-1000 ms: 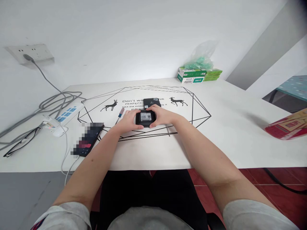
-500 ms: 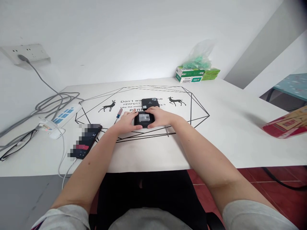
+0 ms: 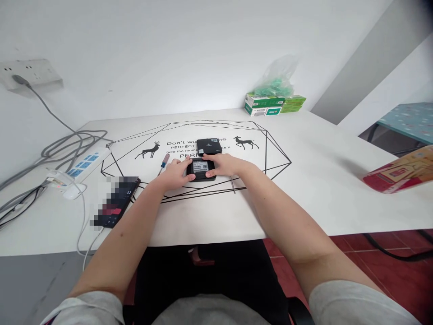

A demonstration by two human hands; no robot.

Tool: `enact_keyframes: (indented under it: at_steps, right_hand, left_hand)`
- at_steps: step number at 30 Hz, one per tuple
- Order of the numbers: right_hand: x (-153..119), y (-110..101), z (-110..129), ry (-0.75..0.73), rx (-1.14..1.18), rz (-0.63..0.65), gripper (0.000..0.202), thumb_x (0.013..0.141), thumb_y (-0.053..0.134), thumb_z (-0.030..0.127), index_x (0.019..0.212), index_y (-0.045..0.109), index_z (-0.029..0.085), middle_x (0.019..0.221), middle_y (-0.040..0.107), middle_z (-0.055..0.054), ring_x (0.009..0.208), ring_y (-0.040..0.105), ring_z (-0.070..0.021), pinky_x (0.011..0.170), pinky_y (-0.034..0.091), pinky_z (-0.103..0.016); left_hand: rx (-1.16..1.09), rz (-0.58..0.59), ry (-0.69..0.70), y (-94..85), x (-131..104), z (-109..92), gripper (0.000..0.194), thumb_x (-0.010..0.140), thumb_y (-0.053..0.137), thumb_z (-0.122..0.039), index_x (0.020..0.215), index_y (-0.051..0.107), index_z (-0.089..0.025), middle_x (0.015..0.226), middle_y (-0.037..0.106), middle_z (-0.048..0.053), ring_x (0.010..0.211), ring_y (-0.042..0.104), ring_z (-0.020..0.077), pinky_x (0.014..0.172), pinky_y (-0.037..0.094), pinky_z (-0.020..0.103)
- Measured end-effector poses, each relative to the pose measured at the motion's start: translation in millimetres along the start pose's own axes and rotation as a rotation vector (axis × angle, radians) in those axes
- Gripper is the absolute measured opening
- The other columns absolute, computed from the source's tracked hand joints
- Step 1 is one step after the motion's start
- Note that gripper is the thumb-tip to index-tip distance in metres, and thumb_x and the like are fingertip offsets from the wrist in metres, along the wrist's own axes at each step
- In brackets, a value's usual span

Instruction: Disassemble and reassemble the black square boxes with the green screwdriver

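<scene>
A flat black rectangular device (image 3: 200,168) with a white printed label lies on the white table between my hands. My left hand (image 3: 176,173) grips its left side, the thumb at the near left corner and the fingertips at the far left. From the right, my right hand (image 3: 223,165) holds it with the thumb over the lower right of the face and fingers at the far edge. Just beyond lies a black square piece (image 3: 209,146) with small stickers. A screwdriver (image 3: 164,161) rests left of my left hand. Partly under my right wrist is a thin metal rod (image 3: 232,184).
A phone (image 3: 119,203) on a cable lies beside my left forearm. Farther left are a power strip (image 3: 88,163) and coiled grey cable (image 3: 79,135). Green-and-white boxes (image 3: 265,104) under a plastic bag (image 3: 279,81) stand against the wall. A red package (image 3: 395,174) sits at the right.
The whole view has shifted slightly. My right thumb has moved a little up from the near edge onto the device's face. Both hands stay on the device, which remains on the table.
</scene>
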State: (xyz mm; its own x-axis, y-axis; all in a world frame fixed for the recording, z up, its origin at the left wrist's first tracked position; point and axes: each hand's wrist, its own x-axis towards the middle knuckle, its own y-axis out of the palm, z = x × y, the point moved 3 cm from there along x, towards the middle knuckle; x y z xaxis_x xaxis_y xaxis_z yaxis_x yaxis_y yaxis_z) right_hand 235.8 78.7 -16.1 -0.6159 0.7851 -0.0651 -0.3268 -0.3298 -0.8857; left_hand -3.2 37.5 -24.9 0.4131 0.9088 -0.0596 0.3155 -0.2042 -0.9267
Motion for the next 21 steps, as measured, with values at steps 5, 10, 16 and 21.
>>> enact_keyframes:
  at_steps: [5,10,16,21]
  right_hand:
    - [-0.8,1.4,1.4,0.03,-0.043,0.026,0.084,0.088,0.076,0.065,0.162,0.052,0.033,0.168,0.054,-0.01,0.154,0.049,-0.0477,0.126,0.031,-0.069]
    - [-3.2,2.1,4.1,-0.025,-0.03,-0.066,0.077,0.086,0.08,0.06,0.153,0.061,0.028,0.166,0.057,-0.012,0.157,0.045,-0.0452,0.128,0.027,-0.069]
    - [-17.1,-24.8,-23.1,0.349,-0.002,-0.51,0.047,0.095,0.063,0.066,0.102,0.074,0.021,0.105,0.08,-0.016,0.1,0.073,-0.034,0.086,0.058,-0.048]
    - [-21.4,-17.3,-46.8,0.477,0.157,-0.205,0.046,0.067,0.092,0.061,0.071,0.064,0.024,0.071,0.073,-0.008,0.067,0.066,-0.0253,0.065,0.055,-0.041]
  left_hand:
    - [0.043,0.001,-0.006,2.0,1.3,-3.3,0.074,0.096,0.058,-0.055,0.164,0.048,-0.025,0.178,0.036,0.009,0.147,0.045,0.0429,0.121,0.039,0.06]
    - [0.009,-0.043,-0.001,-2.5,-1.8,-5.1,0.072,0.096,0.059,-0.053,0.16,0.052,-0.021,0.174,0.044,0.011,0.148,0.045,0.0413,0.123,0.039,0.058]
    - [-0.064,-0.408,-0.261,-54.2,-11.5,18.4,0.039,0.101,0.048,-0.028,0.133,0.07,-0.021,0.13,0.076,0.011,0.114,0.071,0.0302,0.104,0.057,0.045]
    - [0.066,-0.19,-0.299,-55.0,8.7,28.3,0.018,0.091,0.067,-0.032,0.102,0.079,-0.025,0.113,0.079,0.012,0.102,0.073,0.034,0.091,0.06,0.045]
